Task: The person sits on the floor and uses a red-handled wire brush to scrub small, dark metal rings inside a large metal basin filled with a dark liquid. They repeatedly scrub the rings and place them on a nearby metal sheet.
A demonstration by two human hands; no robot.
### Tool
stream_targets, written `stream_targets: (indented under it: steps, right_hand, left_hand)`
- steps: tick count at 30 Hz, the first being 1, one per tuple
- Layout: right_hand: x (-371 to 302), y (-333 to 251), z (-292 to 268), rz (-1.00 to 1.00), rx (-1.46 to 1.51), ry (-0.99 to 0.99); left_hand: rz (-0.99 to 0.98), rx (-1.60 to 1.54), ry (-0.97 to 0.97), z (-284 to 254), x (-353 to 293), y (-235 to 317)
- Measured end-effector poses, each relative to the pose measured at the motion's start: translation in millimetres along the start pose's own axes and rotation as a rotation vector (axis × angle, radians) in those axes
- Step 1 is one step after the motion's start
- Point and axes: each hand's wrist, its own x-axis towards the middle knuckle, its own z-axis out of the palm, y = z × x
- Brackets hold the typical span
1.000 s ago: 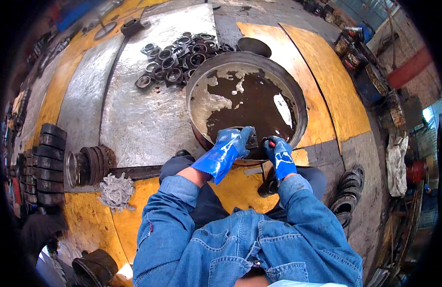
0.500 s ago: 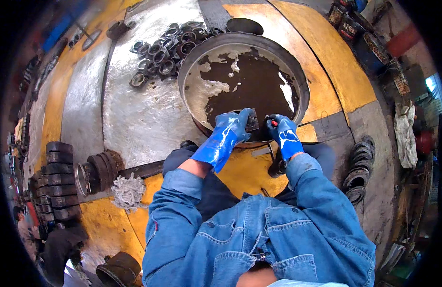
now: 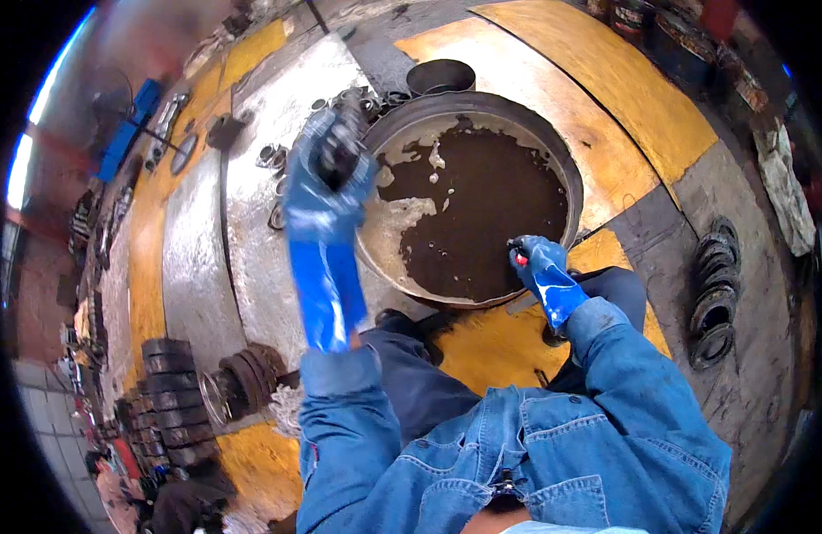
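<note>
My left hand [image 3: 326, 200], in a blue rubber glove, is stretched out over the pile of ring-shaped metal parts [image 3: 277, 156]. Motion smears it, but its fingers curve round a dark ring-shaped metal part [image 3: 338, 165]. My right hand [image 3: 542, 267], gloved alike, is closed over the near right rim of a large round basin [image 3: 575, 178] of dark liquid. In its grip is a small tool with a red handle [image 3: 521, 260]; the tool's working end is mostly hidden. Pale foam [image 3: 397, 218] floats along the basin's left side.
Behind the basin stands a dark round container [image 3: 440, 77]. Black rings [image 3: 718, 294] lie in a row on the floor at right. Stacked dark blocks [image 3: 175, 400], a bundle of rusty rings [image 3: 251, 374] and a pale rag [image 3: 288, 409] are at lower left.
My left hand has swung from the basin's near edge, left and away, to the pile, carrying the metal part. My right hand stays near the rim with the red-handled tool. The view has shifted.
</note>
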Motion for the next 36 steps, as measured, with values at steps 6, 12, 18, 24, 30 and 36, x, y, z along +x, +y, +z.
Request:
stream_targets:
  steps: [6,12,18,24,30,36]
  right_hand:
    - [-6,9,5,-0.183,0.086,0.163]
    - [-7,46,16,-0.179,0.036,0.252]
    - [-7,25,4,-0.147,0.069,0.072]
    - [26,22,-23,-0.01,0.25,0.048]
    - [99,47,-52,0.198,0.722,0.114]
    - [149,103,-55,0.256,0.84,0.058]
  left_hand:
    - [0.344,1.6,0.185,-52,153,-53]
    - [-0.456,0.653,-0.197,66,34,-173]
    - [-0.541,1.164,-0.551,124,-97,-225]
    - [-0.584,1.21,-0.576,127,-110,-241]
    - [-0.481,1.058,-0.509,138,-76,-263]
    - [-0.582,1.017,-0.476,169,-33,-312]
